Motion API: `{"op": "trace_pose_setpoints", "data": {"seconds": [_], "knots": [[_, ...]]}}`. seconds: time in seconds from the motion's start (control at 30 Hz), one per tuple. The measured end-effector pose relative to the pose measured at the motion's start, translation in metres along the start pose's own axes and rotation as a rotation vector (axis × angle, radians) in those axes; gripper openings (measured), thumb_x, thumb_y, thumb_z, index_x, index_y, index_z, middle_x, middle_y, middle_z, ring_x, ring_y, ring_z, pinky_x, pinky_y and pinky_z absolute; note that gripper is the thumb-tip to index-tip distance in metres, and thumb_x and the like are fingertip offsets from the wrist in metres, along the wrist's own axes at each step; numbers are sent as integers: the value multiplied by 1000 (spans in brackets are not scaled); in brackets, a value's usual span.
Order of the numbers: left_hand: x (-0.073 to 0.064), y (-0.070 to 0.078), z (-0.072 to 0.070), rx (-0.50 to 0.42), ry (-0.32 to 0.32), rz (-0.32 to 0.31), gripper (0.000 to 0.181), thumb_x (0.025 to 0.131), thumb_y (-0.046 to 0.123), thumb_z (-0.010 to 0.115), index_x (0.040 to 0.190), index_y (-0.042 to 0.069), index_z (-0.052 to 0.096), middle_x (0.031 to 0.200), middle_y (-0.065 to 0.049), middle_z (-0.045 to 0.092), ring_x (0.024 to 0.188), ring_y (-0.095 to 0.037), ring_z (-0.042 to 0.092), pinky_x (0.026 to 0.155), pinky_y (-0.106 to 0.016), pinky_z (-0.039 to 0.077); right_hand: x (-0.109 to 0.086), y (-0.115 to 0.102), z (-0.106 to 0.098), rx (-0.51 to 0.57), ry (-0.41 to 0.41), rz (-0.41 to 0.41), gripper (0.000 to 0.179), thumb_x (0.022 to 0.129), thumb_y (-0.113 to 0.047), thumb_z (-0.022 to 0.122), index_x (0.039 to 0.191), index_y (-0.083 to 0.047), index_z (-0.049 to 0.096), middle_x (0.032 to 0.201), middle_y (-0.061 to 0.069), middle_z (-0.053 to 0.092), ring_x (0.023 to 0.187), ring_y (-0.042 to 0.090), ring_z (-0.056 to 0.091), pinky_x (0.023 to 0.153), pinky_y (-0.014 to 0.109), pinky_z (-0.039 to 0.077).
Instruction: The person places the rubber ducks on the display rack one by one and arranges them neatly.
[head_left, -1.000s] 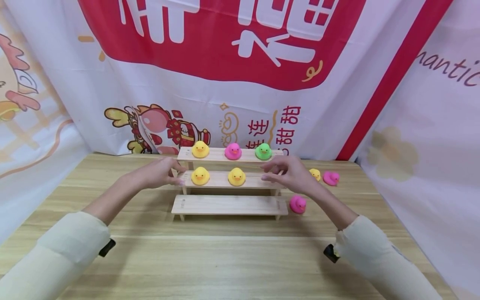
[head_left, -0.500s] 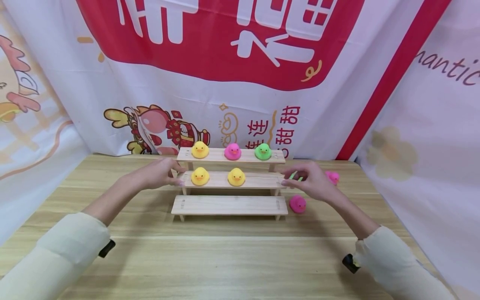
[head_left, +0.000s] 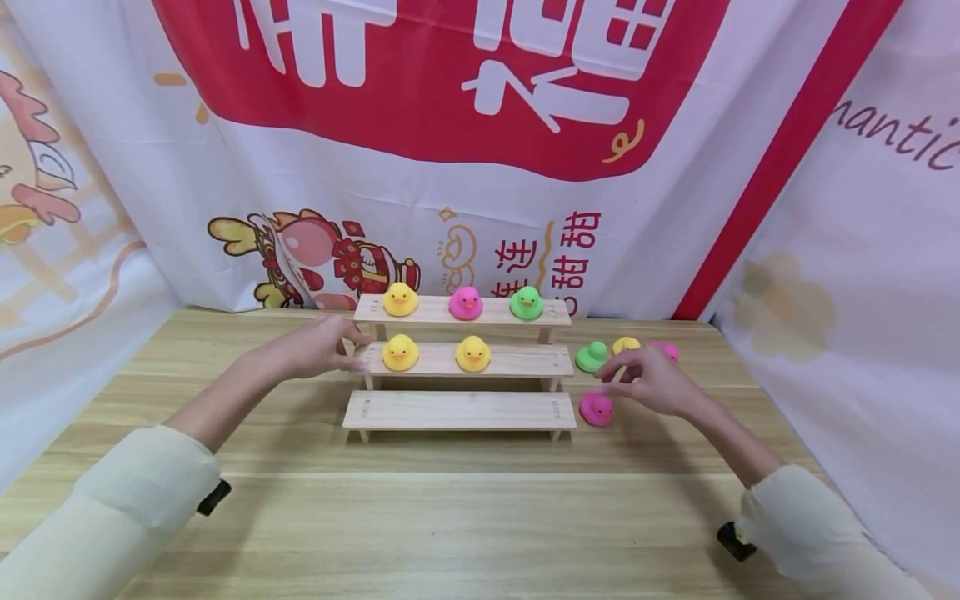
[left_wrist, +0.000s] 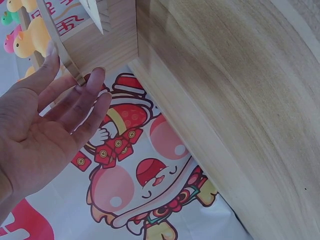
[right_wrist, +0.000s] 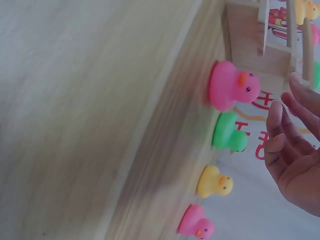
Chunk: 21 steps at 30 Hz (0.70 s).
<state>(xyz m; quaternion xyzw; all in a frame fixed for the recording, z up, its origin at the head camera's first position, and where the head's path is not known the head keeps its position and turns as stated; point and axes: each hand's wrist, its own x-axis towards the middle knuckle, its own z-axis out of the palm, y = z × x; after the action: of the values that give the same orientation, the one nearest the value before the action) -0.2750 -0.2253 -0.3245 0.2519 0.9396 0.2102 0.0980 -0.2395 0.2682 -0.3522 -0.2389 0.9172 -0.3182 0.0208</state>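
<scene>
A three-tier wooden stand (head_left: 459, 410) holds yellow ducks (head_left: 401, 353) on its middle step. Yellow, pink and green ducks (head_left: 527, 303) sit along the top step. At the left end of the middle step, my left hand (head_left: 324, 347) pinches the board, thumb on top and fingers at its edge, as the left wrist view (left_wrist: 55, 120) shows. To the right of the stand, my right hand (head_left: 651, 382) is held above the table with loosely bent fingers and nothing between them. Its fingertips are close over a pink duck (head_left: 596, 409) and beside a green duck (head_left: 592, 357).
Behind the right hand, a yellow duck (head_left: 626, 344) and another pink duck (head_left: 666, 352) stand on the wooden table (head_left: 450, 517). White printed cloth (head_left: 420, 192) hangs behind the table and along both sides. The stand's lowest step bears no duck.
My right hand has moved from the middle step's right end to the right and down, toward the pink duck, uncovering the green duck. The left hand has stayed on the stand.
</scene>
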Motion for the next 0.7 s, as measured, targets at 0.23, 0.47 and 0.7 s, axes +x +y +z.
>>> {"op": "trace_pose_setpoints", "data": {"seconds": [0.23,0.47,0.7], "knots": [[0,0,0,1,-5,-6,48,91,17,81,128,-11,66,124,-29,67,85,-22,71,76,-37,60,-1,12,3,-14,-74,15,20,86,-8,85,103,0,80,96,8,77,76,19,66,67,25,56],[1,-1,0,0,-7,-14,47,92,17,81,128,-10,67,125,-29,67,87,-23,71,77,-38,61,-1,18,9,43,-148,63,19,89,-12,83,105,-3,80,98,5,76,77,19,64,68,28,55],[0,-1,0,-8,-4,-6,46,92,15,81,128,-10,67,124,-29,68,87,-24,72,76,-38,61,0,20,12,48,-161,59,19,89,-10,82,106,-2,80,97,5,77,78,18,65,68,28,56]]}}
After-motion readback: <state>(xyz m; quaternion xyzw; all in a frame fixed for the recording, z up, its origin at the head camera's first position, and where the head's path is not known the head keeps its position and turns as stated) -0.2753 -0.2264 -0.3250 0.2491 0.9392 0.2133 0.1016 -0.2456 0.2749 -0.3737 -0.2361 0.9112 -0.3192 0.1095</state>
